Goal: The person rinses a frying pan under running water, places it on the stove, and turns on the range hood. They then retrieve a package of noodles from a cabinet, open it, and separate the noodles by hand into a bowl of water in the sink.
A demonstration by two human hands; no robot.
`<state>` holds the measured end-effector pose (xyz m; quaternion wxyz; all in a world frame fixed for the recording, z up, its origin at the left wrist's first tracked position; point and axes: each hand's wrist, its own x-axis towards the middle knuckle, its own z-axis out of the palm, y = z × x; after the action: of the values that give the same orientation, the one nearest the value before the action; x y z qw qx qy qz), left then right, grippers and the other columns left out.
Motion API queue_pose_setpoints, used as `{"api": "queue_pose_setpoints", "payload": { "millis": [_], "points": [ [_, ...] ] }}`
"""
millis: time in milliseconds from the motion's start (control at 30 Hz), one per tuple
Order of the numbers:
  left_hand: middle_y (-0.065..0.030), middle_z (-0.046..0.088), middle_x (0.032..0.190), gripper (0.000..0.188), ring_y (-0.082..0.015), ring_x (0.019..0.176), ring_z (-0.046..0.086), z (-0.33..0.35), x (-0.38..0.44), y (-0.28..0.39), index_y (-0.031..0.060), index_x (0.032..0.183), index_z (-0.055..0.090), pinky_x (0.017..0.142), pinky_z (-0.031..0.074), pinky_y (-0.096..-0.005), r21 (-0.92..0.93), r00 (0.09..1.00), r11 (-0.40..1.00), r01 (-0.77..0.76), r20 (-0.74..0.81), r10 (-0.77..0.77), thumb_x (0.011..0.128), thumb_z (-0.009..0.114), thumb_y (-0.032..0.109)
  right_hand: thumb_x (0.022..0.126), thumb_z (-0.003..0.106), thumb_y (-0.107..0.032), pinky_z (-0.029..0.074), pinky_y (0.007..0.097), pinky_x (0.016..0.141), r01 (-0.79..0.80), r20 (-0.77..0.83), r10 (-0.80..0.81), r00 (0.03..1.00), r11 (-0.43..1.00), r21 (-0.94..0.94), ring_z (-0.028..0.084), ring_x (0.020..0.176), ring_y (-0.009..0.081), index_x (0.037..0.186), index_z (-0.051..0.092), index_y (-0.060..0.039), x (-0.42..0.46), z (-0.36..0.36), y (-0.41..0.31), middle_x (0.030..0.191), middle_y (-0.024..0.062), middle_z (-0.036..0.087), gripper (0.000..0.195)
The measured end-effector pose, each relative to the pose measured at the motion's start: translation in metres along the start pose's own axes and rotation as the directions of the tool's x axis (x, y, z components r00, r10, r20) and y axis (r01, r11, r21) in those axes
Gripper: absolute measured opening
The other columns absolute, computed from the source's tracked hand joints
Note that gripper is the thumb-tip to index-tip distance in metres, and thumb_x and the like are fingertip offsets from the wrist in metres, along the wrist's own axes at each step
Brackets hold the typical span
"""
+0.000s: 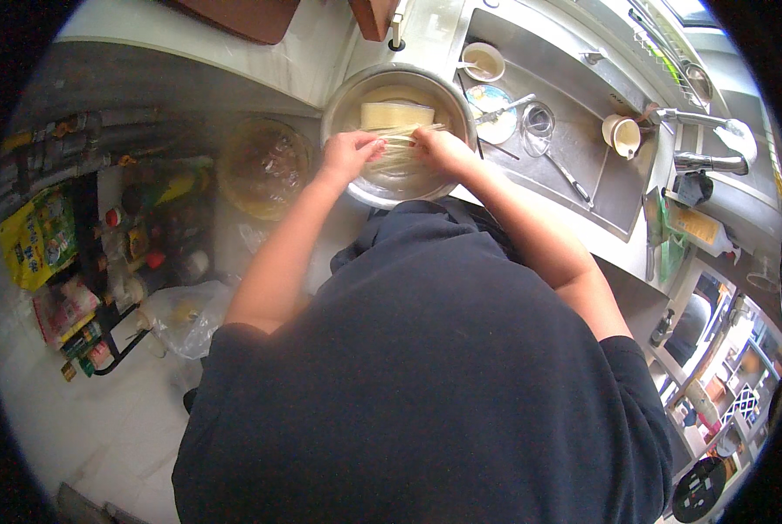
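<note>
A large metal basin (334, 105) stands in front of me at the counter's edge. Over it, my left hand (353, 156) and my right hand (438, 149) pinch a bunch of thin, pale strands (399, 153), perhaps noodles or enoki mushrooms. The strands stretch sideways between my fingertips, with loose ends spreading beyond. Just behind them in the basin sits a pale yellow, straight-sided block or container (397, 115); I cannot tell which. My fingers and the strands hide part of the basin's inside.
Right of the basin, a steel sink (571, 164) holds a small bowl (484, 62), a patterned plate (496, 118), a strainer (538, 124) and a cream-coloured cup (623, 135). A faucet (712, 160) reaches over its far side. Shelves with packets (40, 236) and a plastic bag (191, 314) are at left.
</note>
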<state>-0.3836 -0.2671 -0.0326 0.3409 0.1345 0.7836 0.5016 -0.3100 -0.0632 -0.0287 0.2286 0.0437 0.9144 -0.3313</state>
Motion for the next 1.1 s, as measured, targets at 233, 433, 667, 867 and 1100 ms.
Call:
{"api": "queue_pose_setpoints", "payload": {
  "millis": [233,433,667,867,1100],
  "points": [
    [-0.006,0.067,0.075,0.02,-0.01,0.063,0.062,-0.002,-0.001,0.011,-0.0012,0.09,0.067,0.061,0.05,-0.0227,-0.181,0.984,0.971,0.159,0.114,-0.139,0.083,0.064,0.018,0.071,0.068,-0.015,0.046,0.0401,0.078,0.321,-0.453,-0.365,0.813,0.931,-0.173,0.057,0.09,0.0329,0.097,0.058,-0.0082,-0.019,-0.005,-0.021,0.097,0.0154,0.058,0.029],
    [-0.0106,0.066,0.089,0.025,-0.0122,0.074,0.064,-0.002,0.002,0.007,-0.0049,0.099,0.063,0.069,0.051,-0.0221,-0.206,0.985,0.973,0.107,0.156,-0.076,0.089,0.057,0.018,0.079,0.06,-0.023,0.047,0.041,0.072,0.264,-0.358,-0.248,0.9,0.964,-0.002,0.059,0.08,0.0321,0.087,0.065,-0.0085,-0.014,0.002,-0.016,0.083,0.0132,0.06,0.017],
    [-0.0107,0.063,0.101,0.028,-0.0151,0.086,0.063,-0.008,-0.003,0.017,-0.0051,0.107,0.059,0.079,0.052,-0.0255,-0.37,0.934,0.871,0.322,0.275,-0.229,0.09,0.055,0.017,0.082,0.057,-0.024,0.048,0.0402,0.073,0.283,-0.405,-0.241,0.882,0.958,0.048,0.06,0.08,0.0315,0.086,0.067,-0.0092,-0.014,-0.003,-0.013,0.083,0.0125,0.062,0.019],
    [-0.0108,0.065,0.093,0.023,-0.0144,0.079,0.064,-0.01,0.002,0.015,-0.0049,0.102,0.062,0.073,0.053,-0.0243,-0.263,0.896,0.891,0.37,0.353,-0.268,0.086,0.059,0.012,0.081,0.058,-0.023,0.047,0.0396,0.074,0.27,-0.408,-0.229,0.884,0.962,0.046,0.06,0.079,0.0305,0.083,0.067,-0.0092,-0.014,-0.008,-0.017,0.08,0.0116,0.063,0.017],
    [-0.0084,0.068,0.072,0.017,-0.0109,0.067,0.064,-0.006,-0.003,0.022,0.0023,0.084,0.07,0.067,0.051,-0.0239,0.118,0.967,0.981,0.154,0.185,-0.174,0.073,0.064,0.014,0.079,0.06,-0.023,0.041,0.0367,0.082,0.269,-0.398,-0.266,0.878,0.962,-0.05,0.059,0.08,0.0268,0.082,0.067,-0.0103,-0.015,-0.009,-0.02,0.079,0.0094,0.063,0.015]
  ]
}}
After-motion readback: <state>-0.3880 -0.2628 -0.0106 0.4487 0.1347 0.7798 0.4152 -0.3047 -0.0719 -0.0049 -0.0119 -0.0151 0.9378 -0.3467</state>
